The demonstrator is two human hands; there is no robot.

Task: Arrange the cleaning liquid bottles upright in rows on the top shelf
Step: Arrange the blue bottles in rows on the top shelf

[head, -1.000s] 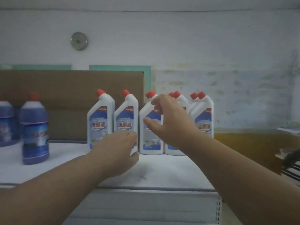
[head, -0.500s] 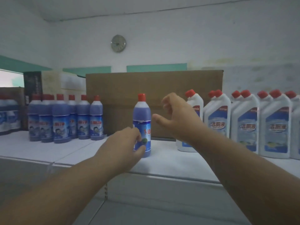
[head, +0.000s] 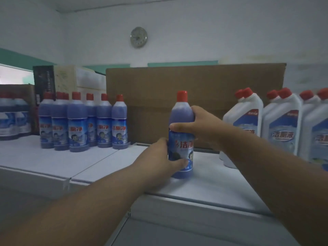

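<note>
The white top shelf point(head: 53, 162) runs under a pale wall, a cardboard box point(head: 195, 96) at its back. A moment ago our hands hovered spread; now our left hand point(head: 159, 162) grips the lone blue bottle point(head: 182, 139) low and our right hand point(head: 198, 126) wraps its shoulder, so we judge the move is starting. It stands upright between the blue row point(head: 85, 125) and the white bottles point(head: 280, 128), near the shelf's front edge, with open shelf leftward.

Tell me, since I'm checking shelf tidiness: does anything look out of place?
One blue bottle stands alone, apart from the blue group, gripped by the left hand and right hand. Nothing looks spilled or toppled.
</note>
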